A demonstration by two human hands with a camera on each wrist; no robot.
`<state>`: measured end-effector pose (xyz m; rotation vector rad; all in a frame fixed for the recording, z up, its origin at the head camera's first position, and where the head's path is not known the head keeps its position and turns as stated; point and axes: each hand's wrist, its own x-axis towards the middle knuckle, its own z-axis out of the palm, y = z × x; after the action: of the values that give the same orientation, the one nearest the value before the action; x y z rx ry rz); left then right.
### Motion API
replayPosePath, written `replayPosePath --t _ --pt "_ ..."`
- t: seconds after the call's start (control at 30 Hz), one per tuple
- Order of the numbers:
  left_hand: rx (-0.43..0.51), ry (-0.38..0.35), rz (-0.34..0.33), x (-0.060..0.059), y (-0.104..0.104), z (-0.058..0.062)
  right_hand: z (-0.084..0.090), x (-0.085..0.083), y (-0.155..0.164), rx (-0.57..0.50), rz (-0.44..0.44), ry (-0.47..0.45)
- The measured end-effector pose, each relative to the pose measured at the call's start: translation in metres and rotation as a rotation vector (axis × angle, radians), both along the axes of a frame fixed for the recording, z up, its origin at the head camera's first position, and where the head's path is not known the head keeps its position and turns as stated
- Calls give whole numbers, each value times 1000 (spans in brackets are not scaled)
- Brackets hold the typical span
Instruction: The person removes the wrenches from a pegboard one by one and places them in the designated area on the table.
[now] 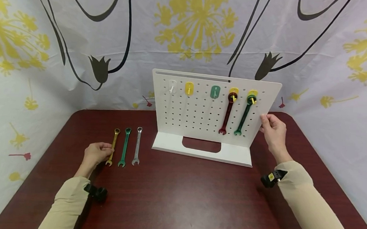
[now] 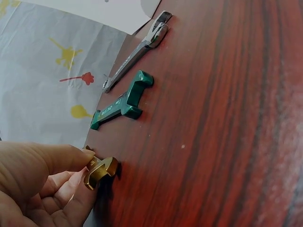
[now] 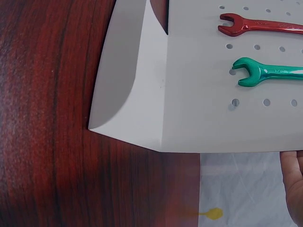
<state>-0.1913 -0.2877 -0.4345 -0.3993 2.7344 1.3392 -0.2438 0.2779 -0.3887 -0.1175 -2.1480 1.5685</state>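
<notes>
Gold-coloured metal wrench [image 1: 113, 146] lies toward the left edge of the dark red wooden table [image 1: 177, 199], and I see my left hand [image 1: 96, 153] curled down over it, thumb and fingers pinching its open-jaw end. Just right of it lie a green wrench [image 1: 124, 146] and a silver wrench [image 1: 137, 145]. My right hand [image 1: 273, 129], arm raised, grips the right edge of the white upright pegboard stand [image 1: 203, 108].
</notes>
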Motion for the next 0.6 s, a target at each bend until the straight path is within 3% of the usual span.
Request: replayPosePath --t 0.6 --pt "-96 39 45 3 5 -1 2 0 -1 -2 -7 -29"
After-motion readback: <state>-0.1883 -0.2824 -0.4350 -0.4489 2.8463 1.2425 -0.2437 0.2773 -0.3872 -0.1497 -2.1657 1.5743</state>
